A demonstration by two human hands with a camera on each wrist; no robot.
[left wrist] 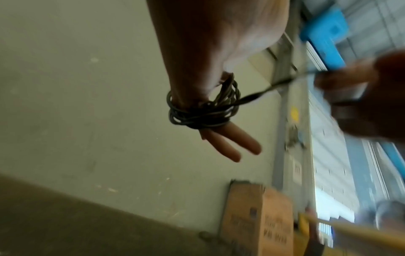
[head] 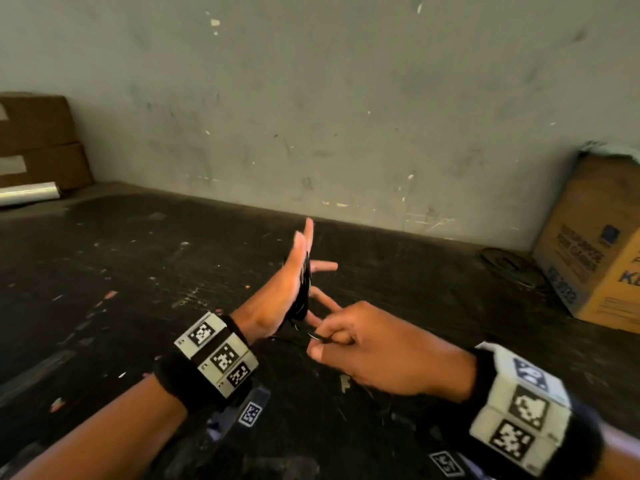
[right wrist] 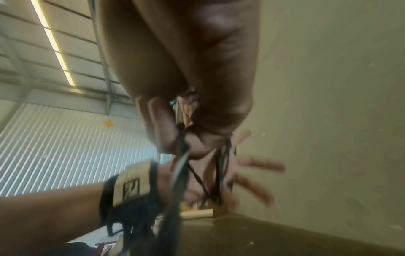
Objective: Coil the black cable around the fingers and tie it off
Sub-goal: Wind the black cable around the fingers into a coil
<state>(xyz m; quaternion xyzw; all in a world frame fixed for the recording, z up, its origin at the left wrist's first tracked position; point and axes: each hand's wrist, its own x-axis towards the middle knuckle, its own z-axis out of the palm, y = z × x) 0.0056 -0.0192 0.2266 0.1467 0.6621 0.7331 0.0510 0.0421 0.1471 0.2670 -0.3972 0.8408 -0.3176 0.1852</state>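
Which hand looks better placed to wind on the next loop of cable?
The right hand: it pinches the loose end of the cable, while the left hand is flat inside the coil.

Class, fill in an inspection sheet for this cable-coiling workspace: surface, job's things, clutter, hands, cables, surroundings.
Surface: dark table, scuffed, flecked with scraps.
Job's things: black cable wound in several loops around the left fingers; a strand runs off to the right hand.
Clutter: yellow box at right; brown boxes and a foil roll at far left.
Hands: left hand raised, fingers straight; right hand pinches the strand.
Cables: another dark coil lies beside the yellow box.
Surroundings: marked grey wall behind; corrugated wall in the wrist views.
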